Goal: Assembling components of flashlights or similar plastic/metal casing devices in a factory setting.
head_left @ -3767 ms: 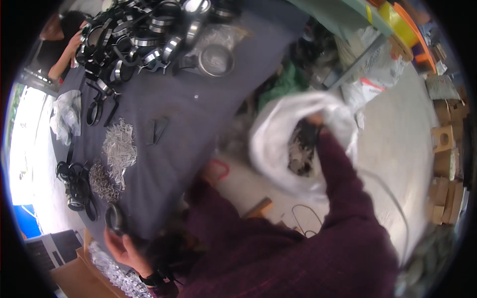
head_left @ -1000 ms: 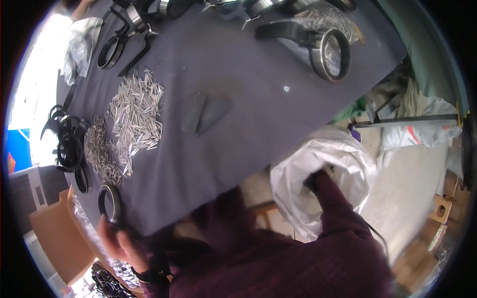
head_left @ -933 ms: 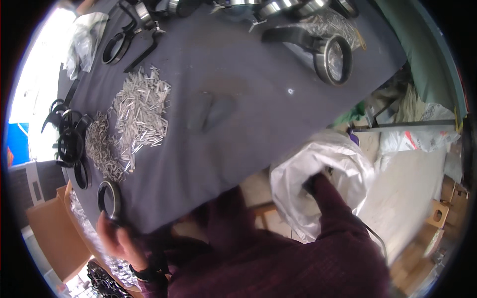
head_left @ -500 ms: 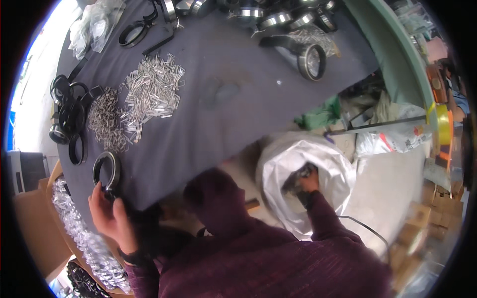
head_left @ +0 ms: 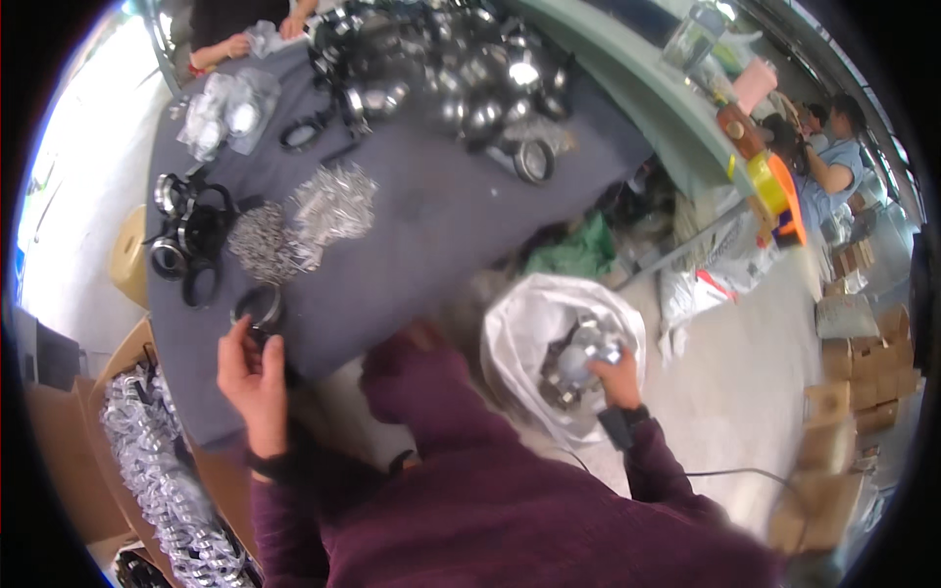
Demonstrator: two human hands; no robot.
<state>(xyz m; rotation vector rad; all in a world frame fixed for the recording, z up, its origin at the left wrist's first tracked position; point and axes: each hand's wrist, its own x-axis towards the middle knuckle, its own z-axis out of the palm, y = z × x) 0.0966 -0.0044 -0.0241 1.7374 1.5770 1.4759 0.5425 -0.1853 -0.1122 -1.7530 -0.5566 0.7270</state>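
Left hand: fingers curled loosely, thumb and fingertips gripping a ring at the near edge of the grey table. The ring rests on the tabletop while held.

Right hand: inside the mouth of the white sack, which stands on the floor just off the table's near right corner. Fingers are closed round a shiny metal part (outline blurred, kind not determinable). A dark band sits at that wrist.

On the table, beyond the ring: a heap of small silver pins, a darker heap beside it, and a cluster of black rings to the left of these. A large pile of metal parts occupies the table's far end. A box of silver coils stands below the table's left near edge.

Change against half a second earlier: the left hand stays on the ring at the same edge; the right hand, then deeper in the sack, now sits higher at its mouth with the part in view.
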